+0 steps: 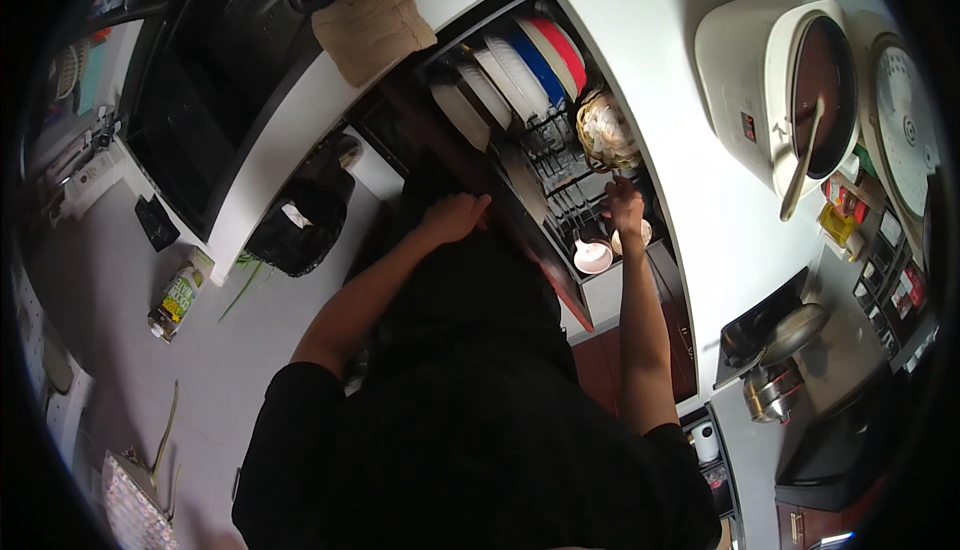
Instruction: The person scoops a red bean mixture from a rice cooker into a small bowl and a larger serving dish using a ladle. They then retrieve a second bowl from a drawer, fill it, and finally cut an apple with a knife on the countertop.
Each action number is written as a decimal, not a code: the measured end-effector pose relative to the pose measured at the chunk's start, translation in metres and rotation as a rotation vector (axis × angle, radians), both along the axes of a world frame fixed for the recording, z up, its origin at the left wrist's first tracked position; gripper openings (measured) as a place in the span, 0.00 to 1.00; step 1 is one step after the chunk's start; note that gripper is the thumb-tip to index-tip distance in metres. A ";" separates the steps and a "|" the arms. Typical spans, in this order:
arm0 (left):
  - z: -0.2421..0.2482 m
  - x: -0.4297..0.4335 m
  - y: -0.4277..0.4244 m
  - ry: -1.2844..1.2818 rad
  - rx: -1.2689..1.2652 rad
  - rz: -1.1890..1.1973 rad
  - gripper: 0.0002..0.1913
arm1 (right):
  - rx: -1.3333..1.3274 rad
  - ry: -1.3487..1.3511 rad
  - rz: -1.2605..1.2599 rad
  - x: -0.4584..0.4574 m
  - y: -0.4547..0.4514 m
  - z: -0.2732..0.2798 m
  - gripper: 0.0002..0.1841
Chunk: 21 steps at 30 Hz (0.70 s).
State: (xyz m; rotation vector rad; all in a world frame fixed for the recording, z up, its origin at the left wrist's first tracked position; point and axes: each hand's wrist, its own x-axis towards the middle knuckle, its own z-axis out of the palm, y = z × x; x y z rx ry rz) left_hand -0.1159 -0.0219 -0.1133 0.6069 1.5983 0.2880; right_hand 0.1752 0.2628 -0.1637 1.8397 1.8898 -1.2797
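Observation:
A pulled-out drawer with a dark red front (536, 265) holds a wire rack with dishes. White plates and bowls (510, 73) stand on edge there, beside a blue dish (538, 66) and a red bowl (559, 47). My right hand (624, 208) reaches into the drawer, just below a patterned, scalloped bowl (606, 129); whether its fingers touch the bowl I cannot tell. Close to that hand are a pink handled cup (592, 256) and a small cream bowl (634, 236). My left hand (455, 217) is at the top edge of the drawer front, and its grip is unclear.
On the white counter (652, 47) stand an open rice cooker (750, 92) with a ladle (802, 160), and a frying pan (795, 334) near a metal pot (772, 392). A tan cloth (373, 24) lies by the sink. A black-lined bin (300, 227) and a carton (180, 295) are at left.

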 end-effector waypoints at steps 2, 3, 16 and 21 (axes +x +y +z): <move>-0.002 -0.005 0.000 -0.028 -0.008 -0.033 0.33 | -0.141 0.034 -0.413 -0.002 0.011 -0.021 0.27; -0.004 -0.007 0.001 -0.040 -0.018 -0.040 0.33 | -0.144 0.059 -0.529 -0.001 0.014 -0.034 0.27; 0.007 -0.018 0.010 -0.032 -0.014 -0.159 0.32 | 0.345 -0.135 -0.431 0.039 0.035 -0.190 0.33; 0.012 -0.023 0.013 -0.065 -0.029 -0.130 0.33 | 0.129 -0.026 -0.903 -0.030 0.031 -0.159 0.34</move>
